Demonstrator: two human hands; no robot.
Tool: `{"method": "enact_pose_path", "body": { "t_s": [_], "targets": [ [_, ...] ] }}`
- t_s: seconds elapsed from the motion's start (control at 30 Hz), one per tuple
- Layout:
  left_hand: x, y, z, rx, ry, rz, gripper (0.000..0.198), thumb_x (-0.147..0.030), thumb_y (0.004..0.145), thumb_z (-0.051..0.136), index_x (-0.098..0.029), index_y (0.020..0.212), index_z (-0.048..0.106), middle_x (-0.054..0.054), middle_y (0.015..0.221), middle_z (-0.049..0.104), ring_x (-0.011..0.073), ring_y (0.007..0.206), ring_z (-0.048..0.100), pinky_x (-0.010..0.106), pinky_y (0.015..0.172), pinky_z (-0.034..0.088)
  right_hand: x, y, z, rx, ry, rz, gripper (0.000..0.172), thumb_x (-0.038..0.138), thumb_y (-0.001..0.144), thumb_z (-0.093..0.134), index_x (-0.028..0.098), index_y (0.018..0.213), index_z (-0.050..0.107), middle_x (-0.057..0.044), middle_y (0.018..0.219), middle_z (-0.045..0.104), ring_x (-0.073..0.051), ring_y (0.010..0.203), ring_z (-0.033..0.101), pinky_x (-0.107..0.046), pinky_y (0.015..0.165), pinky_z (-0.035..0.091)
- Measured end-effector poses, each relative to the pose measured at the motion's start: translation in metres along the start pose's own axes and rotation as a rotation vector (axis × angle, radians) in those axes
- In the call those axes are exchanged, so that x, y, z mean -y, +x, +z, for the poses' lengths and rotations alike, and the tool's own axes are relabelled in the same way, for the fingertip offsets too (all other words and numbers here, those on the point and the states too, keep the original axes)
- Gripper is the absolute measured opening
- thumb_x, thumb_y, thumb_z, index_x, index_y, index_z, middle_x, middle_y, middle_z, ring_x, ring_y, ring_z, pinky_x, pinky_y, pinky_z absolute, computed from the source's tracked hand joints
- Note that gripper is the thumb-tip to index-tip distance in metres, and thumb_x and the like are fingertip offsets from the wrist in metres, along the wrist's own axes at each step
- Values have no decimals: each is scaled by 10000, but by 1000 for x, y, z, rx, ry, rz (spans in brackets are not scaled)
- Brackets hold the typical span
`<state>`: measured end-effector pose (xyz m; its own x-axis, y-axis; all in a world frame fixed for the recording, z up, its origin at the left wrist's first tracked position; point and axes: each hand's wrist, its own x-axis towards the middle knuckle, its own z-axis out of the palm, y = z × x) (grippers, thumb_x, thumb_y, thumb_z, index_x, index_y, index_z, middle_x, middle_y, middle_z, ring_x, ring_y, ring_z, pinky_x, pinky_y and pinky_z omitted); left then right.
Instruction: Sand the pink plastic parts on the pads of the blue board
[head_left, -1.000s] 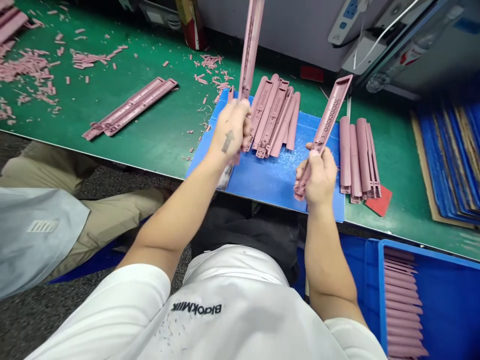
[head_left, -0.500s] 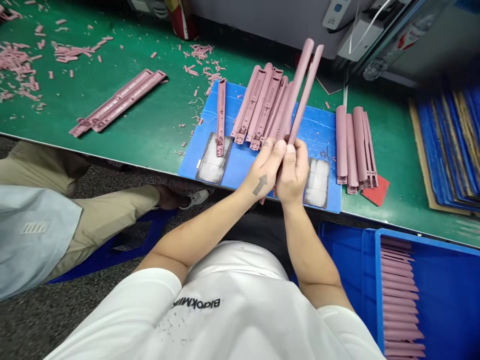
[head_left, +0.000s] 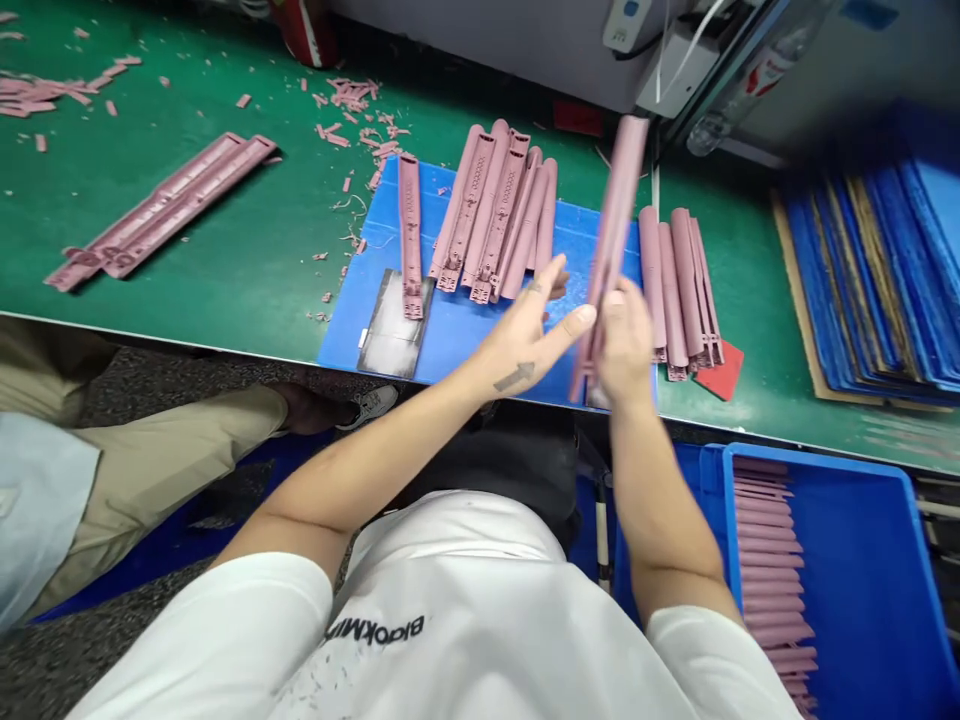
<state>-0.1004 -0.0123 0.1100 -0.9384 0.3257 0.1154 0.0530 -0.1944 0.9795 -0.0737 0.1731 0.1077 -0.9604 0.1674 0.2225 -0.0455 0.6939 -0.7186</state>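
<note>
My right hand is closed around a long pink plastic shell, held upright over the right part of the blue mat and smeared by motion. Just left of it, my left hand has its fingers spread, the thumb close to the shell; whether it touches cannot be made out. Beyond the left hand lies a row of several pink shells on the mat, some with their ribbed insides up. A single pink shell lies apart at the mat's left, over a grey pad.
More pink shells lie right of the mat by a red card. Two open shells and pink scraps are on the green table's left. A blue bin with stacked shells stands lower right. Another person's leg is at left.
My hands have parted: the left has opened and come off the shells, while the right has moved rightward with its piece. The two separate shells seen before now appear together as one blurred shape.
</note>
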Motion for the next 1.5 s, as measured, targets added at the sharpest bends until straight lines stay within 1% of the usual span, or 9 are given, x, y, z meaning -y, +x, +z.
{"method": "enact_pose_path", "body": {
  "t_s": [0.1,0.2,0.37,0.53,0.73,0.93,1.03,1.17,1.5],
  "targets": [
    [-12,19,-70,-186,210,2,389,-508,991,866,-274,1283,760,87,1467,749,391,1645,473,524,1386,412,-37,23,-55,-89,-402,101,636,529,1120,437,145,1605,584,-267,1546,665,-445,1485,647,-712,1255,520],
    [-15,49,-147,-372,575,-63,214,-452,1032,812,-283,1118,712,32,1247,778,342,1695,330,557,1485,166,-46,48,-77,-62,-706,162,593,518,1086,519,94,1463,693,-344,1471,651,-548,1431,640,-814,1200,496],
    [3,93,-196,-330,906,-330,373,-295,868,925,-259,801,560,91,859,704,445,1419,565,652,1345,305,-6,105,-6,147,-627,57,521,452,1171,418,102,1372,748,-304,1467,716,-455,1425,665,-652,1255,509],
    [-14,65,-172,-441,460,-148,215,-424,1104,717,-285,1058,559,-64,798,704,179,936,636,475,987,577,12,147,40,432,-632,72,502,396,1090,630,94,1486,695,-262,1460,773,-415,1344,736,-553,1196,571],
    [-33,12,-95,-331,-247,-50,409,-663,1121,559,-302,1153,749,5,739,615,143,564,430,370,479,357,-10,118,10,308,-711,119,542,404,1116,583,20,1487,672,-343,1452,742,-494,1384,720,-626,1206,544],
    [-9,17,-12,-286,-425,-8,583,-775,1114,630,-210,995,719,67,984,796,218,916,817,329,771,652,24,20,16,55,125,131,782,798,1148,351,224,1654,508,-143,1138,800,-328,955,842,-468,856,706],
    [-3,9,10,-234,-492,-58,505,-682,1165,603,-205,1026,693,104,1186,850,290,1209,841,400,996,698,44,-31,29,39,343,36,804,837,1105,439,273,1674,498,-162,1255,804,-360,1073,839,-509,886,721],
    [-4,-4,18,-197,-536,-117,417,-637,1157,647,-226,1093,664,123,1335,843,358,1470,734,517,1200,646,44,-55,41,63,364,-14,774,788,1118,448,285,1705,492,-166,1385,790,-383,1299,790,-553,1056,691],
    [-2,-6,17,-235,-524,-101,449,-673,1105,714,-233,1108,626,142,1356,837,390,1538,680,578,1263,609,28,-61,55,73,325,57,814,755,1145,315,265,1790,396,-146,1194,801,-361,1125,824,-552,983,704]
  ]
}}
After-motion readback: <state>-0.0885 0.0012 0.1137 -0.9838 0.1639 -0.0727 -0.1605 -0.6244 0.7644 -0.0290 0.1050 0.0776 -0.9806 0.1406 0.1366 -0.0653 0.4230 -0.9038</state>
